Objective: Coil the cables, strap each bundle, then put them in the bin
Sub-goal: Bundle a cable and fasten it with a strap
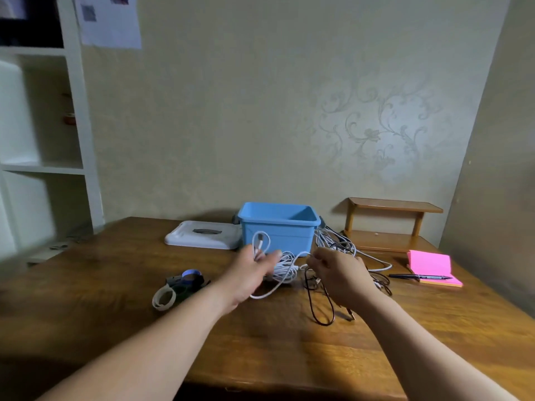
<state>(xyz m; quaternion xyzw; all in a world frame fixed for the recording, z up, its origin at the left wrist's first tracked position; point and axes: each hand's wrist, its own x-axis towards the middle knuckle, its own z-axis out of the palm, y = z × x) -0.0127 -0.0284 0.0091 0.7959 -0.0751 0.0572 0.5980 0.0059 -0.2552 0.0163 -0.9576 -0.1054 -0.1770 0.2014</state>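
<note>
My left grip (251, 274), blurred, is curled round the white cable (285, 270), one loop standing up against the blue bin (279, 230) at 12 o'clock. My right grip (338, 276) pinches the same cable just in front of the bin's near corner. Bare counter (260, 357) runs to the edge at 6 o'clock, with straps (179, 287) at 9, a black cable (321, 309) under the right wrist and a pink pad (431, 264) at 3; both forearms reach forward, backs up, hands apart.

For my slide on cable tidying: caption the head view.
Left hand and right hand hold a white cable before the open blue bin; straps and a black cable lie on the table.
</note>
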